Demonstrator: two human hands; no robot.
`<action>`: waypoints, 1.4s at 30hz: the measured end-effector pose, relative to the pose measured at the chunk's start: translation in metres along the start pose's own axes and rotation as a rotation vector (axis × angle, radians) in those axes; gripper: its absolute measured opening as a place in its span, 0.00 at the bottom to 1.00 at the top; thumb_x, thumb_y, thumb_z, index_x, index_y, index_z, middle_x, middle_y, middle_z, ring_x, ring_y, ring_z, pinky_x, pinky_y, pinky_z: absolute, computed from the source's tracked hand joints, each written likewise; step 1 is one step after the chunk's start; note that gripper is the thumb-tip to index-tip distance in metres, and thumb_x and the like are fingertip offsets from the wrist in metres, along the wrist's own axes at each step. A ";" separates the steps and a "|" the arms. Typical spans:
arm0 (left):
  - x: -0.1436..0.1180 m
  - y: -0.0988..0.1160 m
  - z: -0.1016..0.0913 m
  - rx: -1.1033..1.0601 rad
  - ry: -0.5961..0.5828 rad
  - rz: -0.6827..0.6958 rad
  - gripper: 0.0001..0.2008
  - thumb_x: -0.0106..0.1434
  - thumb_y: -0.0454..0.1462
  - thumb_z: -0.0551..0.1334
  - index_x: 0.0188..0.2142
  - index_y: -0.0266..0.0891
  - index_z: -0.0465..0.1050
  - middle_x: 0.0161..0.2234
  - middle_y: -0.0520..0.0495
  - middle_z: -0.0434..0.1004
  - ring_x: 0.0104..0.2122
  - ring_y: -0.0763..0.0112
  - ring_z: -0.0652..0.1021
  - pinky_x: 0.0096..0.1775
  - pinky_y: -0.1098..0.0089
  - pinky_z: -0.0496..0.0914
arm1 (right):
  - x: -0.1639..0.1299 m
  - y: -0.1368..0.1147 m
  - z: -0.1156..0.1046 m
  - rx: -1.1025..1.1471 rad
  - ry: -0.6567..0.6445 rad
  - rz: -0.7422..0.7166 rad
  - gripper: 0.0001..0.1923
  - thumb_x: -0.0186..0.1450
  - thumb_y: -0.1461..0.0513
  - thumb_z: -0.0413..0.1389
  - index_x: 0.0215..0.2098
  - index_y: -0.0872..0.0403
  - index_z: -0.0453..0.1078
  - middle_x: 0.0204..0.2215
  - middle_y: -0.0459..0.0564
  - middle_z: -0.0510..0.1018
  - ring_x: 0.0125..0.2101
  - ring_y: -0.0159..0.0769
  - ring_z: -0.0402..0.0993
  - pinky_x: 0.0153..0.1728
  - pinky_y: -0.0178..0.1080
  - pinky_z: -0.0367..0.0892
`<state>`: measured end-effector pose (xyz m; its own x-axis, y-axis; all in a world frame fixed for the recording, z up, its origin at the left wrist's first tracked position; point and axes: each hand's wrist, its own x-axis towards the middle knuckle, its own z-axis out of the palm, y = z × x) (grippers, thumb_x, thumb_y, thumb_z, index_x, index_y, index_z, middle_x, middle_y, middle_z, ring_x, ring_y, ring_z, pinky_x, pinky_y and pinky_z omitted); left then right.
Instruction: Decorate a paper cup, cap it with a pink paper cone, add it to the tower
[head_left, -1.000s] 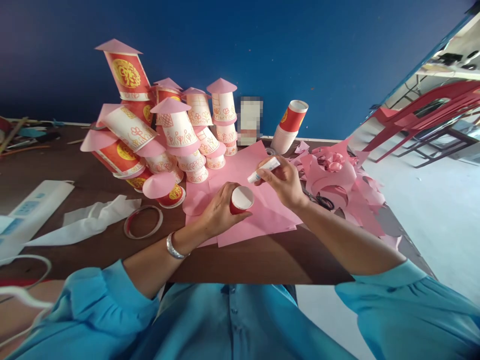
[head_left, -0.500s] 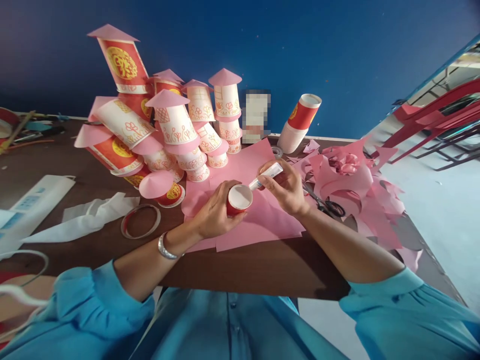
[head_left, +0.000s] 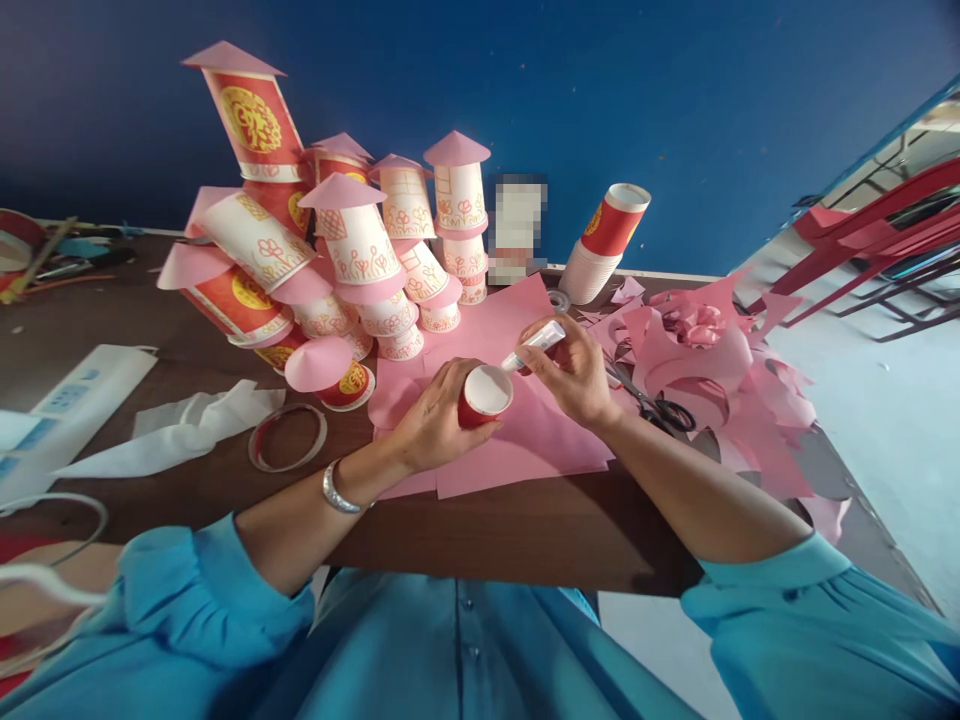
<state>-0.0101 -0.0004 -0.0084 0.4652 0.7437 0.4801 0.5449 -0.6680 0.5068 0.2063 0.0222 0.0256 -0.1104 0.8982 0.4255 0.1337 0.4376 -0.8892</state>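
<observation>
My left hand [head_left: 442, 415] is wrapped around a red paper cup [head_left: 487, 392], whose round white end faces up toward me. Pinched in my right hand [head_left: 574, 370] is a small white glue tube [head_left: 538, 345], its tip pointing down-left at the cup's rim. Whether the tip touches the rim I cannot tell. Both hands are over pink paper sheets [head_left: 525, 440] on the brown table. Left of them stand several stacked paper cups with pink cone roofs, among them a white cup with drawn flowers [head_left: 360, 245] and a short red one with a pink cone [head_left: 319, 365].
Black-handled scissors [head_left: 667, 412] lie beside pink paper scraps [head_left: 697, 350] on the right. A stack of paper cups [head_left: 600, 250] leans near the blue wall. At left are a tape roll [head_left: 287, 437], crumpled white wrapping [head_left: 180, 430] and a white packet [head_left: 82, 410].
The whole view has shifted slightly. My left hand has turned the cup a little, with its white end tilting slightly more to the right. The glue tube stays close to the rim.
</observation>
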 end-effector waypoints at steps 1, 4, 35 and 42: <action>0.000 0.000 0.000 0.003 -0.001 0.004 0.29 0.61 0.40 0.71 0.58 0.41 0.63 0.52 0.38 0.77 0.51 0.52 0.80 0.51 0.53 0.78 | 0.001 0.001 0.000 0.006 0.006 0.010 0.21 0.63 0.46 0.69 0.36 0.51 0.70 0.29 0.45 0.79 0.27 0.33 0.78 0.29 0.37 0.77; 0.001 0.002 -0.002 0.013 -0.010 -0.008 0.28 0.61 0.40 0.71 0.57 0.41 0.64 0.51 0.39 0.78 0.51 0.53 0.80 0.50 0.54 0.78 | 0.000 0.000 0.000 0.049 0.028 0.014 0.20 0.63 0.46 0.68 0.36 0.51 0.70 0.29 0.44 0.79 0.27 0.32 0.78 0.29 0.36 0.77; 0.003 -0.008 0.002 0.018 0.065 -0.008 0.32 0.60 0.40 0.76 0.57 0.41 0.63 0.52 0.40 0.76 0.51 0.54 0.79 0.51 0.54 0.78 | -0.002 0.005 0.005 0.095 0.045 0.070 0.20 0.62 0.47 0.70 0.36 0.52 0.71 0.28 0.44 0.79 0.25 0.31 0.77 0.28 0.36 0.77; 0.001 -0.008 0.002 0.033 0.077 0.001 0.34 0.60 0.41 0.75 0.59 0.42 0.60 0.53 0.39 0.75 0.52 0.53 0.79 0.52 0.53 0.78 | -0.006 -0.002 0.010 0.156 0.050 0.033 0.18 0.63 0.48 0.68 0.36 0.51 0.70 0.29 0.44 0.79 0.26 0.31 0.77 0.29 0.36 0.77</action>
<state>-0.0123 0.0058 -0.0132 0.4116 0.7378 0.5350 0.5675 -0.6668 0.4830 0.1967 0.0159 0.0230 -0.0584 0.9145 0.4004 -0.0187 0.4000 -0.9163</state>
